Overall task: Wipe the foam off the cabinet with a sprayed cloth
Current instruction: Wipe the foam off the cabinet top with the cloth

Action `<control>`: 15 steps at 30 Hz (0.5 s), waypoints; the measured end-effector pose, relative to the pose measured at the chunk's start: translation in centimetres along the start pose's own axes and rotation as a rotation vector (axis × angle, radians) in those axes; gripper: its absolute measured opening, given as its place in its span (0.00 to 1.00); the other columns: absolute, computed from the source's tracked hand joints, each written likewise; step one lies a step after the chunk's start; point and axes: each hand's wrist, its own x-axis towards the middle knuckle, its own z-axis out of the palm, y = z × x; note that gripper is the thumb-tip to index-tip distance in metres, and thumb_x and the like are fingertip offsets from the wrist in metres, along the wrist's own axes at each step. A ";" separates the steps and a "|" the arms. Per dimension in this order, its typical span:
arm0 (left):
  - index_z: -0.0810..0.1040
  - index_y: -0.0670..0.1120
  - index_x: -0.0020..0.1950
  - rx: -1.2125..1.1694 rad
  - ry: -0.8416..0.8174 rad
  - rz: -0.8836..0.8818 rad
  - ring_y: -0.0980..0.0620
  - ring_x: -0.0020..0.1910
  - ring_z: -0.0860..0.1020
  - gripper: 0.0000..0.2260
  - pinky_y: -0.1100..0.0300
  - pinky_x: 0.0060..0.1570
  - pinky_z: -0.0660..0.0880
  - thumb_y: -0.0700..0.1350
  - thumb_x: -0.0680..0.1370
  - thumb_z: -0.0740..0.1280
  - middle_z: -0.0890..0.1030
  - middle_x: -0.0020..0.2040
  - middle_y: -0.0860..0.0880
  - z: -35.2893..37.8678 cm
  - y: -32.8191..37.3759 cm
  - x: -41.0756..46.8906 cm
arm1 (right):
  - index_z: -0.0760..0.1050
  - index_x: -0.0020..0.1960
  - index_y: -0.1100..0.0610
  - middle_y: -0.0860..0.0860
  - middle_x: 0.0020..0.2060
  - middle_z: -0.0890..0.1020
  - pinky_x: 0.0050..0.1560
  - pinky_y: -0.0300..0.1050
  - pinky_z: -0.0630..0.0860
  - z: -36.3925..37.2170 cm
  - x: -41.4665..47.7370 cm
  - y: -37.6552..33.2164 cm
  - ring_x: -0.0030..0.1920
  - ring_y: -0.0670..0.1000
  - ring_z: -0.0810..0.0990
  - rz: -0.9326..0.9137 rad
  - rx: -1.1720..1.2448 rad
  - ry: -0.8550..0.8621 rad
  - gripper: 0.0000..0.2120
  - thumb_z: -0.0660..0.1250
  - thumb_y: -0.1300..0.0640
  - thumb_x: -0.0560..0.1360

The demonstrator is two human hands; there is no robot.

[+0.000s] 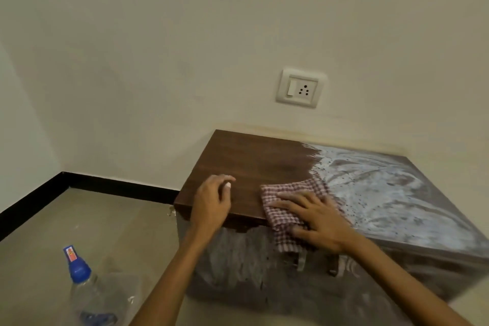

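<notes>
Foam (375, 190) covers the right part of the cabinet (238, 161) top, a white, streaked, speckled layer running from the back edge at about 1 o'clock down to the near right corner at 4 o'clock. The left part of the top shows bare, dark wood grain. The line between bare wood and foam runs roughly from 12 o'clock to 6 o'clock across the top, meeting the cloth at its right edge.

The cloth (288, 201), red-and-white checked, lies on the top near the front edge, and its lower end hangs over that edge onto the cabinet front. The right hand (317, 219) lies flat on the cloth, palm down, fingers spread wide and pointing toward 10 o'clock, pressing the fabric to the wood. The left hand (211, 201) rests on the bare wood at 9 o'clock of the cloth, just beside it and apart from it, fingers loosely curled, holding nothing.

The cabinet front below the hands carries a thin grey-white smear, with two handles (317, 263) showing under the right wrist.

A spray bottle (82, 286), clear with a blue top, stands on the floor (92, 219) at 8 o'clock of the cabinet, well apart. A socket (300, 88) with a switch sits on the wall (185, 47) at 12 o'clock above the cabinet.
</notes>
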 end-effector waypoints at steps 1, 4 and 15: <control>0.79 0.45 0.54 0.034 -0.068 0.056 0.50 0.55 0.76 0.09 0.61 0.57 0.69 0.40 0.77 0.62 0.79 0.54 0.47 0.6 0.5 -1.0 | 0.45 0.67 0.28 0.37 0.73 0.54 0.66 0.52 0.55 -0.3 -2.0 1.9 0.73 0.46 0.53 0.101 -0.013 0.013 0.39 0.26 0.21 0.58; 0.77 0.44 0.59 0.128 -0.229 0.081 0.50 0.61 0.73 0.12 0.54 0.67 0.65 0.43 0.77 0.63 0.77 0.59 0.47 1.8 1.4 -2.7 | 0.50 0.72 0.35 0.42 0.75 0.56 0.65 0.53 0.57 -0.2 -2.8 4.5 0.73 0.50 0.56 0.381 -0.120 0.068 0.43 0.26 0.27 0.60; 0.77 0.42 0.60 0.065 -0.317 -0.108 0.49 0.64 0.72 0.13 0.62 0.62 0.64 0.38 0.78 0.61 0.76 0.64 0.45 -0.2 2.9 -2.7 | 0.63 0.68 0.39 0.44 0.66 0.73 0.55 0.49 0.60 3.7 -7.4 1.5 0.63 0.50 0.75 0.140 -0.263 0.288 0.27 0.54 0.48 0.69</control>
